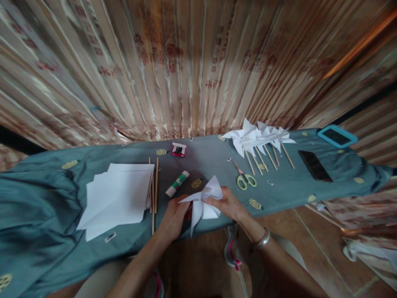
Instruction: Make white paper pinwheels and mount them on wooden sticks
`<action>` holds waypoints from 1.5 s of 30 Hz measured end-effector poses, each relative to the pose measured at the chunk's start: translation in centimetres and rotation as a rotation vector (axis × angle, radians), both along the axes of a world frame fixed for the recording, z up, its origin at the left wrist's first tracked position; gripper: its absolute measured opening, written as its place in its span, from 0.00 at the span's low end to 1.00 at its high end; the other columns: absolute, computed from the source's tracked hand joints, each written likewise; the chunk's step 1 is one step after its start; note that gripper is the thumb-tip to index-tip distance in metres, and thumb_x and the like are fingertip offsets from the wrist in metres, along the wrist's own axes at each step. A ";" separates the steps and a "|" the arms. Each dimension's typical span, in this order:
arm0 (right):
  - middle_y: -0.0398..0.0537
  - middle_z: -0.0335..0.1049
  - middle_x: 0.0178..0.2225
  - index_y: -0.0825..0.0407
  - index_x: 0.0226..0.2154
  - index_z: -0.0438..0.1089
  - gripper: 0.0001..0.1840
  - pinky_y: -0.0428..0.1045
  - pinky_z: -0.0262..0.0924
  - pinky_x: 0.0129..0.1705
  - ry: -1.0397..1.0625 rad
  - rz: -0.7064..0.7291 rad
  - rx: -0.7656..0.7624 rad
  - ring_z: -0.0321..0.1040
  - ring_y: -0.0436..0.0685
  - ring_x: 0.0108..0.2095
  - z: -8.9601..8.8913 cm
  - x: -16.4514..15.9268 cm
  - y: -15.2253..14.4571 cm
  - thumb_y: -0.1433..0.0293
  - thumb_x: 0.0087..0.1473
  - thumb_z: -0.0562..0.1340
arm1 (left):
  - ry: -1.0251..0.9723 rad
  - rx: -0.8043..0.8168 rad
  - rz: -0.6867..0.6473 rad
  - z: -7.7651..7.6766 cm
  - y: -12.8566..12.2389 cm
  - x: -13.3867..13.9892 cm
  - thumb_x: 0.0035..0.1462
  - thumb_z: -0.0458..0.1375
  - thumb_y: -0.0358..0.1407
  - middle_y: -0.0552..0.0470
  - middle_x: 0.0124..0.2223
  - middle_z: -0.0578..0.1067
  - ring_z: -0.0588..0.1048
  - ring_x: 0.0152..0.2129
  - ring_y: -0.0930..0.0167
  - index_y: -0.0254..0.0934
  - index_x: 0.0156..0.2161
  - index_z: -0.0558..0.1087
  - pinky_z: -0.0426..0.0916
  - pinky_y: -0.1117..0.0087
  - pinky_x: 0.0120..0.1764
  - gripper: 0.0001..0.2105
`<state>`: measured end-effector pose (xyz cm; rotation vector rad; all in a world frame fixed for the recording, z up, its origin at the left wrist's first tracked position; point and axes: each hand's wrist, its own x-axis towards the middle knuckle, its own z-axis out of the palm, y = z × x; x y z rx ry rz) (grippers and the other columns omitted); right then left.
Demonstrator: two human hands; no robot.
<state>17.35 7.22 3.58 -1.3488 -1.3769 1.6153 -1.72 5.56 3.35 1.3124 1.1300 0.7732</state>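
Note:
A white paper pinwheel (206, 202) is held between both hands above the table's front edge. My left hand (176, 217) grips it from the left, its fingertips partly hidden behind the paper. My right hand (226, 203) pinches it near its centre, with the thumb on the folded blades. Just beyond the left hand lies a glue stick (178, 183) with a green label. To the right of the pinwheel rest scissors (246, 179) with pale green handles. Several pinwheels on sticks (257, 138) lie overlapped at the back right.
A stack of white paper sheets (116, 198) lies on the left, beside several thin wooden sticks (156, 186). A small red box (179, 150) with dark contents stands at the back. A black phone (315, 166) and a blue-framed device (338, 136) lie far right. A curtain (186, 74) hangs behind.

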 end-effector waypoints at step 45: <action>0.43 0.73 0.28 0.53 0.32 0.74 0.09 0.45 0.58 0.31 -0.229 0.043 0.349 0.68 0.53 0.30 0.4 0.7 -0.9 0.69 0.55 0.58 | 0.297 0.126 -0.066 1.2 0.9 2.0 0.55 0.54 0.44 0.48 0.33 0.79 0.76 0.31 0.66 0.35 0.34 0.77 0.68 0.68 0.35 0.14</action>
